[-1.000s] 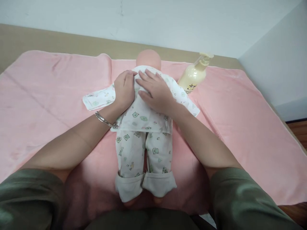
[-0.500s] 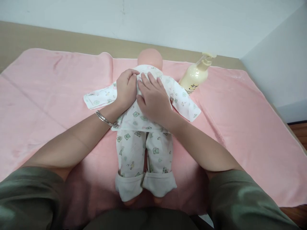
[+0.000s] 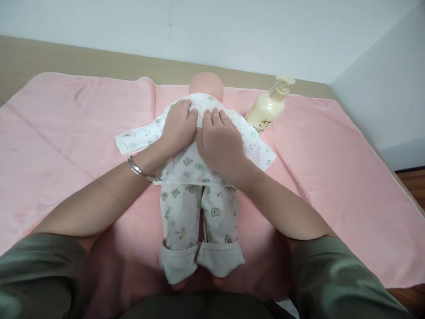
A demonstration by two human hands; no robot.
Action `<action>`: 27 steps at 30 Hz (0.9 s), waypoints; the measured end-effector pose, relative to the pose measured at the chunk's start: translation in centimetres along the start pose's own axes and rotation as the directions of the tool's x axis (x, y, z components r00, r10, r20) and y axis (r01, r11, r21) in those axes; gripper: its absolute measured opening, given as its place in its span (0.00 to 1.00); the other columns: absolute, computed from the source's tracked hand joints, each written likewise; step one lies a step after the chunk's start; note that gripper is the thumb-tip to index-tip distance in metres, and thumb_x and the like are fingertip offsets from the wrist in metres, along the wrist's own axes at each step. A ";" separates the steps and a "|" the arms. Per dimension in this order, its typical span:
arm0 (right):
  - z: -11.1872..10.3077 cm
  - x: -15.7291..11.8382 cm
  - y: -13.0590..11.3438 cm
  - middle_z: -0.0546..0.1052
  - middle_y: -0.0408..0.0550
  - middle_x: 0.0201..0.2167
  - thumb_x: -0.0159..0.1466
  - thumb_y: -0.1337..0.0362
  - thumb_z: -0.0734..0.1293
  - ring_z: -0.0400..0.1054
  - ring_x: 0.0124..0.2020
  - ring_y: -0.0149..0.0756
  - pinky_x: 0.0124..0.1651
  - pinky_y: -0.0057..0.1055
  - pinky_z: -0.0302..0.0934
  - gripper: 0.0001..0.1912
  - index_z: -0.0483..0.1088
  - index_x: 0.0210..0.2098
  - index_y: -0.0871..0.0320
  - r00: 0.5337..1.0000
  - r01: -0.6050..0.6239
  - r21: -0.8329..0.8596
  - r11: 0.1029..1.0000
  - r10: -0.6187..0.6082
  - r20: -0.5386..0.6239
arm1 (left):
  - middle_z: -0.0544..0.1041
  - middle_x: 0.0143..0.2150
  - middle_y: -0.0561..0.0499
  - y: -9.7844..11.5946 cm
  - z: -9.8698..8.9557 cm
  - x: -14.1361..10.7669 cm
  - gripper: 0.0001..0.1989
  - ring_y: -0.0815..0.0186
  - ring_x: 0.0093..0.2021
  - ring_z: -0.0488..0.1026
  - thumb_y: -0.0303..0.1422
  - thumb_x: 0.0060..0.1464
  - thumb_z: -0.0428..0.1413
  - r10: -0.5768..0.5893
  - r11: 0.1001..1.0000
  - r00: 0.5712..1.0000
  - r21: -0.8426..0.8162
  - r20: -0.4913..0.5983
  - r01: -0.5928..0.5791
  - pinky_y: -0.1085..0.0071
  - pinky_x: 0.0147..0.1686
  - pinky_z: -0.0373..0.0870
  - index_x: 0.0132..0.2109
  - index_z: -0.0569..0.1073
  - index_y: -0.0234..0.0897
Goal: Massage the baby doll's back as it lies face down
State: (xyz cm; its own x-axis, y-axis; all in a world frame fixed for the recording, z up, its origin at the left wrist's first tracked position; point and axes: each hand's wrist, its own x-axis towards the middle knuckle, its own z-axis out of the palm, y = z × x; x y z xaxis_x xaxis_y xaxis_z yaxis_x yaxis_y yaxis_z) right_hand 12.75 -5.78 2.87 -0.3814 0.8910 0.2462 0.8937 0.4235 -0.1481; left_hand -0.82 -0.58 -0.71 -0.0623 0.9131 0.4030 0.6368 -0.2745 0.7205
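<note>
A baby doll [image 3: 206, 85] in white printed pajamas lies on a pink blanket [image 3: 332, 177], head away from me, its face not visible. My left hand [image 3: 179, 126] rests on the upper left of the printed top [image 3: 189, 166], fingers slightly curved and thumb beside them, holding nothing. Flat on the upper right of the top lies my right hand [image 3: 222, 141], its fingers stretched out. The thumbs of both hands nearly meet at the middle of the doll's back or chest; which side is up I cannot tell. The trousers [image 3: 182, 217] have turned-up cuffs.
A cream pump bottle [image 3: 268, 106] leans on the blanket right of the doll's head, near its sleeve. Behind the blanket runs a tan surface edge [image 3: 99, 60] against a white wall [image 3: 215, 35]. Wooden floor [image 3: 413, 184] shows at the far right.
My right hand has shifted slightly right and its fingers are closer together. My left hand has moved a little right, its fingers less curled. The camera view has shifted slightly.
</note>
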 end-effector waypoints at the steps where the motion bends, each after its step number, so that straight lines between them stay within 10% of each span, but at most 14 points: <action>1: 0.1 0.4 0.3 0.61 0.66 0.72 0.74 0.64 0.51 0.53 0.76 0.55 0.79 0.52 0.50 0.31 0.56 0.71 0.76 1.000 0.003 0.014 1.000 -0.003 0.007 | 0.79 0.48 0.40 -0.2 0.0 0.1 0.10 0.49 0.59 0.72 0.35 0.62 0.46 -0.031 0.999 0.999 0.010 -0.007 0.031 0.48 0.67 0.64 0.40 0.72 0.42; 8: 0.4 4.2 4.1 0.54 0.62 0.76 0.75 0.58 0.51 0.44 0.79 0.52 0.80 0.51 0.45 0.34 0.50 0.74 0.74 0.986 -0.139 0.124 0.983 0.125 0.115 | 0.75 0.61 0.38 2.4 0.3 -2.3 0.17 0.49 0.68 0.66 0.37 0.65 0.43 0.091 0.988 0.995 0.124 0.038 -0.096 0.50 0.73 0.56 0.52 0.72 0.37; 16: 0.7 0.7 1.0 0.63 0.72 0.70 0.74 0.60 0.48 0.55 0.74 0.58 0.75 0.56 0.55 0.33 0.57 0.70 0.78 0.997 -0.022 0.044 0.999 0.025 -0.075 | 0.77 0.48 0.33 1.4 -0.9 0.3 0.12 0.38 0.57 0.73 0.39 0.62 0.45 -0.128 0.977 0.990 0.182 0.063 0.115 0.38 0.60 0.66 0.38 0.68 0.38; 27: 0.6 2.9 2.9 0.66 0.68 0.68 0.74 0.60 0.50 0.58 0.72 0.56 0.76 0.53 0.52 0.32 0.59 0.68 0.78 0.998 -0.045 0.072 0.996 0.047 -0.033 | 0.77 0.56 0.35 1.5 0.2 -1.6 0.15 0.45 0.64 0.69 0.39 0.62 0.45 0.036 0.986 0.999 0.161 0.017 -0.038 0.47 0.70 0.58 0.46 0.72 0.36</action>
State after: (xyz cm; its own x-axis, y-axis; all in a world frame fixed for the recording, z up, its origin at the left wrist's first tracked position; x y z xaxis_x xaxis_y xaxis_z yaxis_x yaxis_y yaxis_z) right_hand 14.14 -1.86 2.59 -0.3305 0.9042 0.2704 0.8907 0.3936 -0.2274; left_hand 0.43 -2.40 -0.39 -0.0262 0.9078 0.4187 0.7539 -0.2571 0.6046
